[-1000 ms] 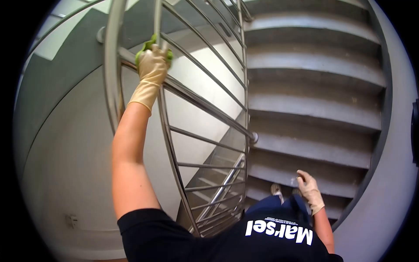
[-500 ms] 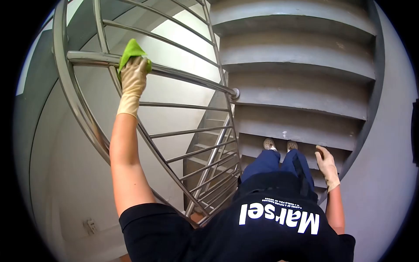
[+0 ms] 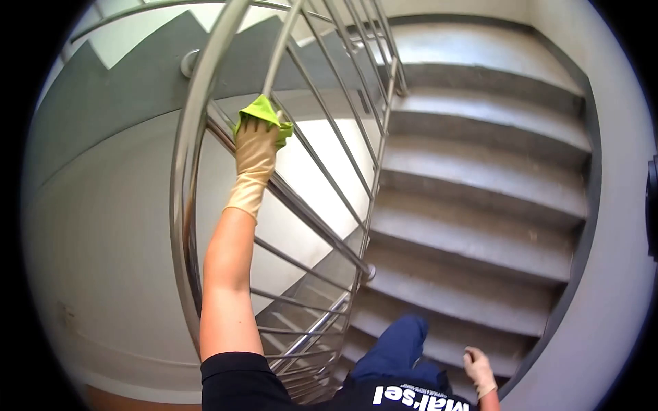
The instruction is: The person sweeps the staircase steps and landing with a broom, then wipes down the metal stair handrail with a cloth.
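My left hand (image 3: 255,154), in a cream rubber glove, is closed on a bright green cloth (image 3: 260,109). The cloth lies against the metal railing, where an upright post (image 3: 279,58) meets a thick crossbar (image 3: 319,222). Parts of the cloth stick out above and to the right of the fingers. Down at the lower right hangs my right hand (image 3: 479,370), gloved too, over the steps. Its fingers are loosely bent and no object shows in them.
Grey stairs (image 3: 480,205) climb on the right beside a pale wall (image 3: 624,274). A broad curved handrail (image 3: 185,171) runs along the left. Thinner rails and a lower flight show through the railing. My raised knee (image 3: 394,342) is over the steps.
The view has shifted up the stairs, and one knee is now raised. My left hand still holds the cloth at the railing, now nearer the upright post. The right hand appears lower in view.
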`<state>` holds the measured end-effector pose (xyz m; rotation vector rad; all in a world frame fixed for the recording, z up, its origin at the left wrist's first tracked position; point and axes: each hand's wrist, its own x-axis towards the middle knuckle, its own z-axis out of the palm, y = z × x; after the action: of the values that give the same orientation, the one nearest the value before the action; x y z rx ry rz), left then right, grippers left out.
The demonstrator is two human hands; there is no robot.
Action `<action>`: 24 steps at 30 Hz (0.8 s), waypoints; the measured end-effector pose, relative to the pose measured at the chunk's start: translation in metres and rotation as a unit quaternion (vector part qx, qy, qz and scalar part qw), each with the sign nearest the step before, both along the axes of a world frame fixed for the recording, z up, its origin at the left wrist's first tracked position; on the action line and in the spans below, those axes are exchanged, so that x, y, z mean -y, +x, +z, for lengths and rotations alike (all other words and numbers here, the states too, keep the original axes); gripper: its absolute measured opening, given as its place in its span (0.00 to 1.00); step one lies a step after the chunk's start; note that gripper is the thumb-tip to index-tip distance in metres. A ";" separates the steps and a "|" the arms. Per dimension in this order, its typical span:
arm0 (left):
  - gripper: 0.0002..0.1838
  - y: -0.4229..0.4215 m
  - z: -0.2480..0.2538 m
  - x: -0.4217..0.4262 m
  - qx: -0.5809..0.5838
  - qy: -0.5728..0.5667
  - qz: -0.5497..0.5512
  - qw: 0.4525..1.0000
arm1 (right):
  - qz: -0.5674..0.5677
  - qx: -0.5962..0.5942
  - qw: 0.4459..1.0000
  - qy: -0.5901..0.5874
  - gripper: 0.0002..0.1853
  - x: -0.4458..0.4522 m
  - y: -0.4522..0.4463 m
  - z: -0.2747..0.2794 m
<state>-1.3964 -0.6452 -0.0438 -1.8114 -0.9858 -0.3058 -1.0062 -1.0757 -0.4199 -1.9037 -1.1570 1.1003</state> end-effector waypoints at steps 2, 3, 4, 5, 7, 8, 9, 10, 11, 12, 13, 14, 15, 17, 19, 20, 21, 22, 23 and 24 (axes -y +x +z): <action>0.28 0.023 0.009 -0.016 0.085 -0.057 0.203 0.974 | -0.010 -0.075 0.991 -0.110 0.15 -0.036 -0.014 0.031; 0.37 0.025 0.012 -0.032 0.138 -0.040 0.227 0.963 | 0.035 -0.004 0.999 -0.030 0.16 -0.050 -0.019 0.027; 0.37 0.025 0.017 -0.044 0.155 -0.033 0.227 0.961 | 0.053 0.009 0.999 -0.005 0.16 -0.066 -0.023 0.021; 0.39 0.022 0.028 -0.059 0.251 -0.084 0.203 0.943 | 0.057 0.001 0.996 -0.064 0.16 -0.086 -0.034 0.046; 0.42 0.022 0.047 -0.089 0.355 -0.142 0.126 0.915 | 0.100 0.040 0.993 -0.037 0.18 -0.110 -0.032 0.036; 0.42 0.026 0.056 -0.105 0.366 -0.136 0.123 0.912 | 0.124 0.022 0.992 -0.010 0.17 -0.120 -0.031 0.039; 0.42 0.034 0.066 -0.124 0.398 -0.148 0.089 0.901 | 0.144 0.001 0.987 -0.065 0.18 -0.132 -0.028 0.048; 0.41 0.041 0.079 -0.138 0.434 -0.155 0.049 0.886 | 0.187 0.019 0.981 -0.048 0.18 -0.143 -0.029 0.061; 0.37 0.054 0.098 -0.141 0.505 -0.185 0.026 0.843 | 0.214 0.057 0.972 -0.072 0.19 -0.158 -0.035 0.084; 0.37 0.057 0.110 -0.154 0.520 -0.179 0.006 0.835 | 0.227 0.029 0.968 -0.103 0.20 -0.173 -0.036 0.110; 0.33 0.057 0.117 -0.170 0.557 -0.222 0.007 0.800 | 0.213 0.047 0.972 -0.086 0.20 -0.183 -0.037 0.127; 0.29 0.059 0.120 -0.184 0.585 -0.269 0.012 0.765 | 0.199 0.057 0.976 -0.070 0.20 -0.191 -0.037 0.135; 0.29 0.062 0.119 -0.194 0.583 -0.276 0.000 0.764 | 0.174 0.058 0.983 -0.033 0.20 -0.198 -0.029 0.125; 0.20 0.058 0.109 -0.198 0.611 -0.298 0.012 0.734 | 0.104 0.013 0.994 -0.040 0.19 -0.197 -0.023 0.145; 0.18 0.064 0.114 -0.169 0.594 -0.284 0.031 0.752 | 0.063 -0.006 0.996 -0.069 0.19 -0.196 -0.027 0.187; 0.16 0.065 0.116 -0.157 0.587 -0.260 0.045 0.765 | 0.071 0.021 0.996 -0.054 0.19 -0.190 -0.019 0.190; 0.14 0.064 0.109 -0.159 0.582 -0.246 0.044 0.774 | 0.050 0.003 0.996 -0.070 0.18 -0.180 -0.007 0.179; 0.14 0.063 0.100 -0.157 0.572 -0.249 0.043 0.780 | 0.031 -0.016 0.996 -0.086 0.18 -0.167 0.005 0.163; 0.15 0.061 0.095 -0.155 0.566 -0.236 0.044 0.789 | -0.017 0.009 0.993 -0.116 0.17 -0.152 0.016 0.150; 0.15 0.058 0.094 -0.155 0.560 -0.223 0.046 0.796 | -0.062 0.033 0.987 -0.147 0.17 -0.132 0.025 0.134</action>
<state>-1.3387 -0.4900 0.0498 -1.9343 -2.0909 -1.2700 -0.9811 -0.9435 -0.2862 -2.2209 -0.9357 1.1981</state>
